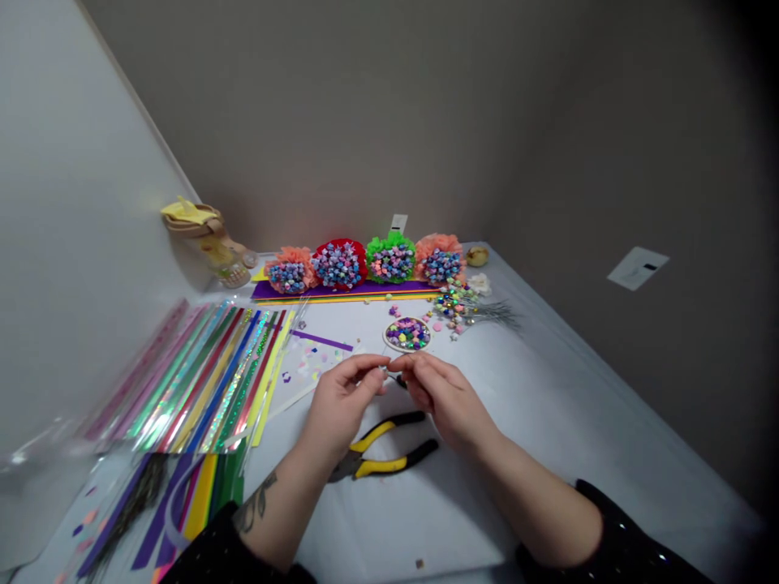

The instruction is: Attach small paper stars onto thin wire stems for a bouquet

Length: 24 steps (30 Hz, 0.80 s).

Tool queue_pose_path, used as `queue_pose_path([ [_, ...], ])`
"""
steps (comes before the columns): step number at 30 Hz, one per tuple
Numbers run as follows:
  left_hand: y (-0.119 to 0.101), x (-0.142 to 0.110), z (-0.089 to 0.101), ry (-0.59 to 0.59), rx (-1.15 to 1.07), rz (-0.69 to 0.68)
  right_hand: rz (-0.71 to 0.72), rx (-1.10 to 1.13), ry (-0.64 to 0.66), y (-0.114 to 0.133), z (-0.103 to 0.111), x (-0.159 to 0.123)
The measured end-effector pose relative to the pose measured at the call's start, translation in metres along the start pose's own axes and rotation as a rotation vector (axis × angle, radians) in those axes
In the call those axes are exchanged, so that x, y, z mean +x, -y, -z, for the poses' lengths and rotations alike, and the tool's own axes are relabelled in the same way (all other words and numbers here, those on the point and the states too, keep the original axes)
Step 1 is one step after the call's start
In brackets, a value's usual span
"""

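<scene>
The white counter (548, 397) reaches rightward past the hands; left fingers (367, 386) pinch a small pale piece (385, 371) beside right fingers (419, 375), their grasp unclear.

"Where does this view look from?"

"From the person's head, above the near side of the table (523, 389), facing forward and down."

"How near is it?"

"Close: the forearms (535, 495) enter from the bottom edge, and the left hand (341, 401) and right hand (454, 397) come together just below the middle."

"How much does it take in?"

"A wide sweep, over the table to the back wall (353, 122), with a white surface (79, 162) slanting in at left and darkness along the right edge."
</scene>
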<state>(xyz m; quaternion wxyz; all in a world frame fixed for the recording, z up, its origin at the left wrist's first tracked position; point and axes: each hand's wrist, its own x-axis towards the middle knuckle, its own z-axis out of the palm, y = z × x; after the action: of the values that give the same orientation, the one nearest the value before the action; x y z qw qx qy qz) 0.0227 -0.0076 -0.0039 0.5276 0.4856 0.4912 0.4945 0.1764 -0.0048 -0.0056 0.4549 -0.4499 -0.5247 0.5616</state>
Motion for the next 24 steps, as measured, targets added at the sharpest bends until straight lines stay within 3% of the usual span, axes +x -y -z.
queue_pose_path([
  [4,0.0,0.0,0.0,-0.011,-0.215,0.134,-0.011,-0.014,-0.042,0.004,0.004,-0.002],
  [9,-0.007,0.0,-0.001,0.01,-0.355,0.225,-0.127,0.119,0.033,0.004,0.005,-0.003],
  [17,-0.006,-0.001,-0.001,0.055,-0.38,0.265,-0.128,0.268,-0.001,0.01,-0.001,-0.004],
  [24,-0.013,-0.002,-0.001,0.075,-0.488,0.301,-0.146,0.163,0.015,0.007,-0.001,-0.004],
])
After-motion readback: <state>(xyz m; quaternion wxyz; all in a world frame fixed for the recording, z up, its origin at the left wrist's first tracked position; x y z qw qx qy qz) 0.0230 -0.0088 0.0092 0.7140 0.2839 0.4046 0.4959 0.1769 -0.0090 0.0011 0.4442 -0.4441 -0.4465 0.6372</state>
